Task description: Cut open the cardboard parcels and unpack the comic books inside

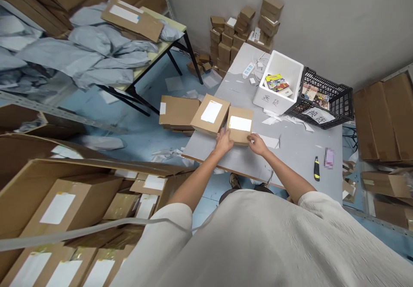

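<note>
A small cardboard box (239, 137) with a white label lies on the grey table (235, 160) near its front edge. My left hand (224, 141) closes on its lower left corner, the fingers partly hidden between it and the neighbouring box. My right hand (257, 144) pinches the lower right corner. Touching it on the left is a larger cardboard box (198, 121), also bearing a white label. A sheet of white paper (270, 142) lies just beyond my right hand.
A white foam box (274, 102) and a black crate (342, 106), both holding books, stand at the right back. A yellow-black utility knife (316, 169) lies at the right. Cardboard boxes (226, 41) are stacked by the wall. An open carton (93, 166) of parcels stands at left.
</note>
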Demonstrator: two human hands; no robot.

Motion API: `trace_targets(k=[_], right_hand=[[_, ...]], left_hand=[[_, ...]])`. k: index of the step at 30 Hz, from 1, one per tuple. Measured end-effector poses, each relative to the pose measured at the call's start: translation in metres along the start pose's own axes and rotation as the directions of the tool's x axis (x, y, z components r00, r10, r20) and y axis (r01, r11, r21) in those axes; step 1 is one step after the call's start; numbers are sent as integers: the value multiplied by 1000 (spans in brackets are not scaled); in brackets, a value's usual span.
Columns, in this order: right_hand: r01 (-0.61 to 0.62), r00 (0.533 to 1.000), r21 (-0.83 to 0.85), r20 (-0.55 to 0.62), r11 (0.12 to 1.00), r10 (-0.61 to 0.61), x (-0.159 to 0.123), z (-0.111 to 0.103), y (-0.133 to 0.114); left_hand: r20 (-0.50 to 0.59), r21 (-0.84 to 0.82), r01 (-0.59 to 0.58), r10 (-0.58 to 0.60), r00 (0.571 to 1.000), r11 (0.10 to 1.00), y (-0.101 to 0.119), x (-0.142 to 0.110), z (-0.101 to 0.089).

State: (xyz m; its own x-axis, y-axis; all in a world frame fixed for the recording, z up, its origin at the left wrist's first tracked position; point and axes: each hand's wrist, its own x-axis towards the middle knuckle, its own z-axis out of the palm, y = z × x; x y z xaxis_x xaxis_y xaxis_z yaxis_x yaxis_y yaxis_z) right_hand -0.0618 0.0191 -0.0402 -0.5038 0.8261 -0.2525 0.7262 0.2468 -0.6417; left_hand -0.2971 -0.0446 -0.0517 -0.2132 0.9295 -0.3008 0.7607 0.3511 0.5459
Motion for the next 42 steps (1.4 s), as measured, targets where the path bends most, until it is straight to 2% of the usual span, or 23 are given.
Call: trace_targets(k=[3,6,12,17,22,27,36,42], right_hand=[[-141,988,123,-43,982,147,0,-1,3],[-200,976,213,-48,957,214,-1,1,5],[-211,959,421,-83,882,269,-16,2,14],[-163,950,512,-150,844,274,-40,-14,25],[-152,916,528,-243,836,320,-66,-42,40],[-164,877,539,-304,826,373,-97,-72,71],[-213,813,490,-391,845,431,-162,-126,147],[-287,781,460,-396,841,483,-200,-146,195]], left_hand=[[-8,7,25,-25,1000,1000,7,-7,6],[-61,-19,35,-36,997,999,12,-14,13],[-91,-62,-34,29,995,998,15,-19,20],[-59,-47,-115,112,992,992,32,-13,20],[-39,-40,-199,198,980,979,71,-9,29],[-11,-44,-283,283,959,958,120,-7,53],[84,-90,-334,341,936,938,212,-15,120],[126,-77,-339,346,930,938,258,-25,170]])
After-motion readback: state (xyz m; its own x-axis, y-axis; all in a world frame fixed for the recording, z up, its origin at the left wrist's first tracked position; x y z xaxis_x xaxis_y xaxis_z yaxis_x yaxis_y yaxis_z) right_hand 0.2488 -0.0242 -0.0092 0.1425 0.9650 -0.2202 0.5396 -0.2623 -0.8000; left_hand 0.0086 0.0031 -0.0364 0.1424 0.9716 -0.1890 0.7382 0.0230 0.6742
